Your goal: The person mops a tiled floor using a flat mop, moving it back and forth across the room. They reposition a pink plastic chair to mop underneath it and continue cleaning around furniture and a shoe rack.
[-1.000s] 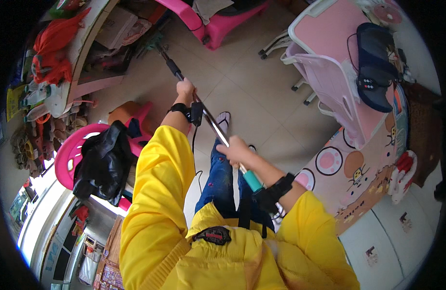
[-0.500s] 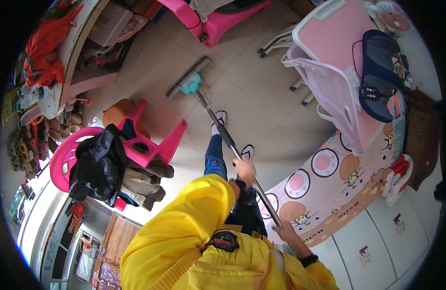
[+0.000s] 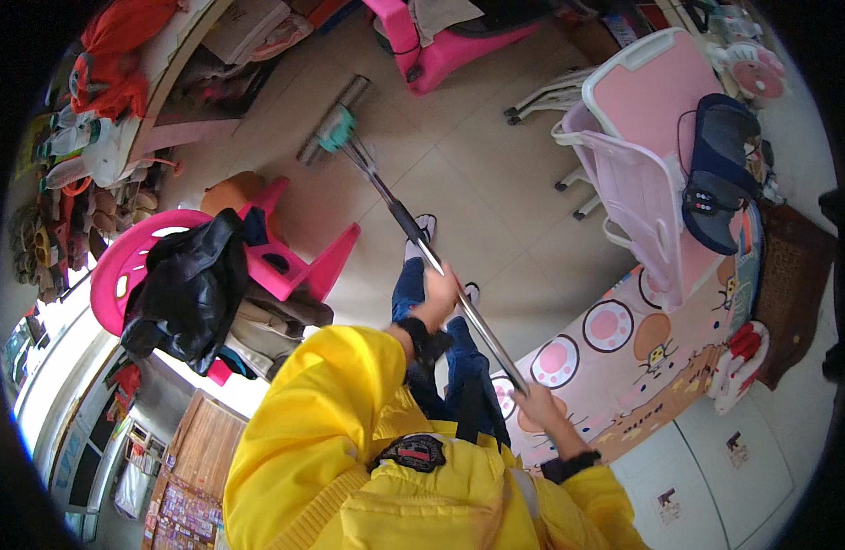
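Note:
A long-handled mop (image 3: 482,332) slants across the view, from the lower middle up to the left. My left hand (image 3: 439,295) is wrapped around its silver pole, just below the dark grip section. Lower down, near the end of the pole, my right hand (image 3: 539,409) is closed around it too. The mop head (image 3: 334,128), a wide grey bar with a teal joint, lies on the tiled floor (image 3: 459,174) ahead of my feet. Yellow sleeves cover both arms.
At left, a pink plastic chair (image 3: 148,229) holds a black jacket (image 3: 189,293). Another pink seat (image 3: 427,69) stands ahead. To the right are a pink folding desk (image 3: 647,87), a lilac chair (image 3: 624,183) and a bed with paw-print cover (image 3: 609,328). Shelves with shoes (image 3: 102,215) line the left.
The mop head has slid forward and to the left across the floor. Both hands have shifted slightly with the pole, keeping their grip. The whole view has turned a little.

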Demonstrator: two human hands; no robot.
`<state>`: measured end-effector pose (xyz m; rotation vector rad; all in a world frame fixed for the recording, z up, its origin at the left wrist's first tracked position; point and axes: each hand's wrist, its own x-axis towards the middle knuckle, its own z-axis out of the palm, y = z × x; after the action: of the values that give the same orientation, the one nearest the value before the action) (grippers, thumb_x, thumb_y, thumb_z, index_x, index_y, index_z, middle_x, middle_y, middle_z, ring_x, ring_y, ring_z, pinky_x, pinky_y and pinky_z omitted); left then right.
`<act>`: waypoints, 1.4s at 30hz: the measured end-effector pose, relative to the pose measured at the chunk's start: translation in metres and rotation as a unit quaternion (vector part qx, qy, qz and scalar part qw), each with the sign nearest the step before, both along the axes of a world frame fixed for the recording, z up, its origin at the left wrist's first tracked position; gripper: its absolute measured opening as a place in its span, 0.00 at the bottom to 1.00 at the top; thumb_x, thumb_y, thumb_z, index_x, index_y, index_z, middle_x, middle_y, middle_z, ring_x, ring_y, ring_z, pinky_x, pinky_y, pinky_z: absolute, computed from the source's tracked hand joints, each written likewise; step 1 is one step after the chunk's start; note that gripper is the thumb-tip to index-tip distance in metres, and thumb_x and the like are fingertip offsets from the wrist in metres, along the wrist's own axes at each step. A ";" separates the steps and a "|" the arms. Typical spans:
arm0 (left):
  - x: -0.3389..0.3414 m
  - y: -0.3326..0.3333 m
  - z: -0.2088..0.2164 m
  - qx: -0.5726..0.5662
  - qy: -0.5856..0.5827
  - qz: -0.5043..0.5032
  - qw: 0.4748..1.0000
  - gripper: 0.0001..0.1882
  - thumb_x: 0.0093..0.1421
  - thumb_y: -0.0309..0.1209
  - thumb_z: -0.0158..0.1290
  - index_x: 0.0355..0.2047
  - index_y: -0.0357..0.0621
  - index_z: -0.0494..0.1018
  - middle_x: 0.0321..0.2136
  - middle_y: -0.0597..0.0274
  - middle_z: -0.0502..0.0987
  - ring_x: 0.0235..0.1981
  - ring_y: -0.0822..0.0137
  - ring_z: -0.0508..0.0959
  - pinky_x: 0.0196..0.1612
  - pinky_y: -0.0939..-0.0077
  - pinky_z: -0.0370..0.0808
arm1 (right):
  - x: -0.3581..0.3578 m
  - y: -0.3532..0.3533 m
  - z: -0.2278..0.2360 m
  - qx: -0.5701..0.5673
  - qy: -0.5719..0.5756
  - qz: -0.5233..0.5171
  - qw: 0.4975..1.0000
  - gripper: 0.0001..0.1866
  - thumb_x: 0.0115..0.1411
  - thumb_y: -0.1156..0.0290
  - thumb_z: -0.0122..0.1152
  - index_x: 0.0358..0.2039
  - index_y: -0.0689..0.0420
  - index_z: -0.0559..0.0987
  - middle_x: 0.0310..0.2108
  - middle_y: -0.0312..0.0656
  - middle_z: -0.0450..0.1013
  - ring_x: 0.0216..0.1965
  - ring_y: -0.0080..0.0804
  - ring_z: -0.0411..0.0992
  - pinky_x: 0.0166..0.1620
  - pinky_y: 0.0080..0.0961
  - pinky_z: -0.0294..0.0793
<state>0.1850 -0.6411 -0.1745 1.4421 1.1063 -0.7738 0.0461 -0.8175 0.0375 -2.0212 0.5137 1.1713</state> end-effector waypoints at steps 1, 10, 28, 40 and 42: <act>0.030 0.018 -0.012 0.006 -0.026 -0.009 1.000 0.21 0.56 0.39 0.37 0.11 0.40 0.62 0.07 0.60 0.66 0.08 0.66 0.68 0.12 0.73 0.64 | 0.030 0.008 -0.017 -0.010 0.081 0.013 0.997 0.17 0.46 0.60 0.54 0.19 0.65 0.71 0.13 0.51 0.65 0.18 0.44 0.68 0.23 0.34 0.65; 0.228 0.106 -0.042 0.016 -0.091 0.235 0.968 0.16 0.56 0.36 0.35 0.17 0.38 0.58 0.12 0.59 0.61 0.11 0.65 0.65 0.16 0.71 0.66 | 0.270 0.068 -0.059 0.147 0.166 -0.057 0.974 0.17 0.49 0.59 0.54 0.19 0.62 0.68 0.09 0.37 0.59 0.09 0.26 0.58 0.12 0.25 0.56; 0.238 0.063 -0.092 0.207 -0.046 -0.057 0.976 0.11 0.53 0.31 0.41 0.23 0.33 0.65 0.21 0.46 0.71 0.22 0.55 0.74 0.22 0.64 0.70 | 0.242 0.055 -0.049 0.076 0.183 -0.119 0.973 0.15 0.51 0.58 0.51 0.23 0.59 0.68 0.09 0.32 0.58 0.09 0.19 0.58 0.10 0.17 0.54; -0.019 -0.053 0.032 0.068 0.113 -0.106 0.986 0.12 0.56 0.34 0.40 0.30 0.36 0.54 0.18 0.47 0.70 0.18 0.52 0.73 0.21 0.63 0.71 | -0.009 -0.004 0.052 -0.025 0.277 -0.168 0.946 0.14 0.51 0.62 0.51 0.20 0.61 0.69 0.09 0.36 0.61 0.10 0.25 0.60 0.14 0.23 0.58; -0.050 -0.063 0.050 -0.057 0.157 -0.023 0.986 0.11 0.56 0.32 0.40 0.29 0.37 0.53 0.16 0.51 0.68 0.13 0.59 0.72 0.15 0.67 0.70 | -0.037 -0.013 0.071 -0.079 0.219 -0.083 0.969 0.15 0.50 0.63 0.52 0.18 0.62 0.69 0.10 0.37 0.62 0.12 0.26 0.61 0.17 0.24 0.60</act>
<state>0.1349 -0.7042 -0.1248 1.2803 1.2465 -1.1090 0.0087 -0.8306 0.1082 -1.8027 1.0023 1.5164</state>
